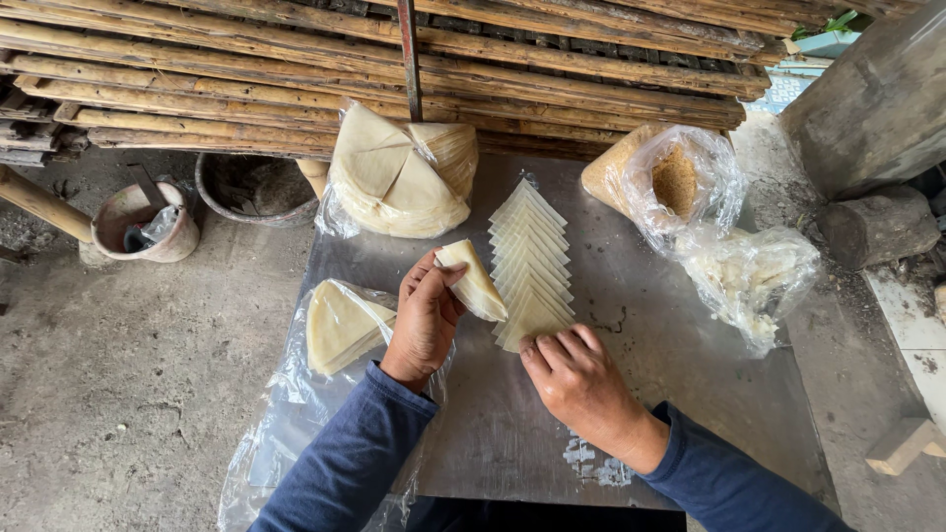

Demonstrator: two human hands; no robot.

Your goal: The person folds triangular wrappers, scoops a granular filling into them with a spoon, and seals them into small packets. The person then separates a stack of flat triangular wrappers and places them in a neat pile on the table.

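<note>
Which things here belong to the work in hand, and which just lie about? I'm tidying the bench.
In use:
left hand holding a wedge stack
right hand on the fanned row of wrappers
bagged round stack
wedge stack on plastic

Lying about:
crumb bag
bucket
log

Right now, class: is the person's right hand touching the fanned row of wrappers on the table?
Touching. The head view shows the right hand with fingertips pressed on the near end of the wrapper row.

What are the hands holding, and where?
The left hand grips a small stack of wedge-shaped wrappers by its narrow end. The right hand holds nothing.
</note>
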